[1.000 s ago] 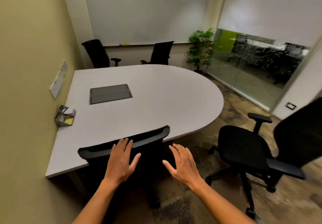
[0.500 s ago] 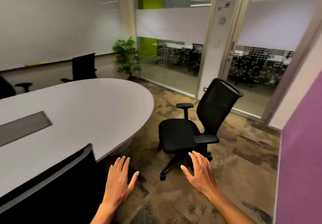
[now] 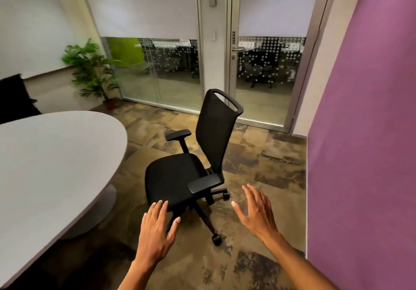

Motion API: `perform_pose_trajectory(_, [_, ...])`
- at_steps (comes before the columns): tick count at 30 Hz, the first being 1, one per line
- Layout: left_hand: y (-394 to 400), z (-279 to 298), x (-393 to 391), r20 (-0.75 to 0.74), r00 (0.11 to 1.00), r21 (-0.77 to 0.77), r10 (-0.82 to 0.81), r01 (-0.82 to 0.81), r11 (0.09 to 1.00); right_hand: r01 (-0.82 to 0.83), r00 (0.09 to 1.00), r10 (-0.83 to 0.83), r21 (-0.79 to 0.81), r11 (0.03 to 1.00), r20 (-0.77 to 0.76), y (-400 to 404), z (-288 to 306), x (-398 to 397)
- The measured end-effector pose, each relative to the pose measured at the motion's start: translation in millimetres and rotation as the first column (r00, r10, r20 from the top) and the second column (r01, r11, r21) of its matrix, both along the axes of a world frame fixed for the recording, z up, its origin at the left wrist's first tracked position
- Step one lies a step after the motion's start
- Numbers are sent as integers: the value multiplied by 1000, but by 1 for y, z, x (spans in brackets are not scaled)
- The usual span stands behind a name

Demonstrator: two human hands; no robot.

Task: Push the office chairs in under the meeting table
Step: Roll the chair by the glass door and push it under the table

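A black office chair [image 3: 180, 177] with a mesh back and two armrests stands on the carpet, apart from the rounded end of the grey meeting table [image 3: 51, 161], seat turned towards the table. My left hand [image 3: 157, 229] hovers open just in front of the seat's near edge, holding nothing. My right hand [image 3: 256, 210] is open too, fingers spread, to the right of the chair's near armrest and not touching it. Another black chair [image 3: 13, 96] shows partly at the far left behind the table.
A purple wall [image 3: 364, 132] closes the right side. Behind the chair are a glass door [image 3: 267, 68] and a glass partition [image 3: 157, 68]. A potted plant [image 3: 92, 73] stands in the far corner. Patterned carpet lies around the chair.
The view has swung right, away from the near chair at the table's side, which is out of sight now. The free-standing chair is in front of me, and both open hands are closer to it.
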State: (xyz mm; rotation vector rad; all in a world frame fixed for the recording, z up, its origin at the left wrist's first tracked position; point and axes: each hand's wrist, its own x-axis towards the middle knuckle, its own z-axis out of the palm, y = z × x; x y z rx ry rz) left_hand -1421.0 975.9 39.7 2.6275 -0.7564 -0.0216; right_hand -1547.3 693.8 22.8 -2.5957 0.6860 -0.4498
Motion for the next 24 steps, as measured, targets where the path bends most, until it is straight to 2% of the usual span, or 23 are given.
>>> perform_pose_trajectory(8, [-138, -11, 34, -18, 990, -48, -142, 141, 989, 42, 999, -41, -28, 999, 28, -101, 5, 24])
perform_pose_trajectory(12, [-221, -20, 70, -48, 978, -141, -203, 194, 971, 62, 998, -62, -34, 997, 16, -164, 9, 54])
perform_pose_trajectory(15, [-293, -29, 101, -32, 967, -179, -251, 242, 954, 99, 995, -98, -71, 993, 15, -223, 12, 89])
perform_pose_trajectory(19, [-384, -39, 170, -55, 973, -271, -224, 201, 941, 62, 998, -61, -89, 994, 16, -294, 10, 165])
perform_pose_trajectory(24, [-475, -17, 252, -21, 978, -379, -205, 182, 907, 35, 999, -38, -151, 988, -12, -375, 32, 254])
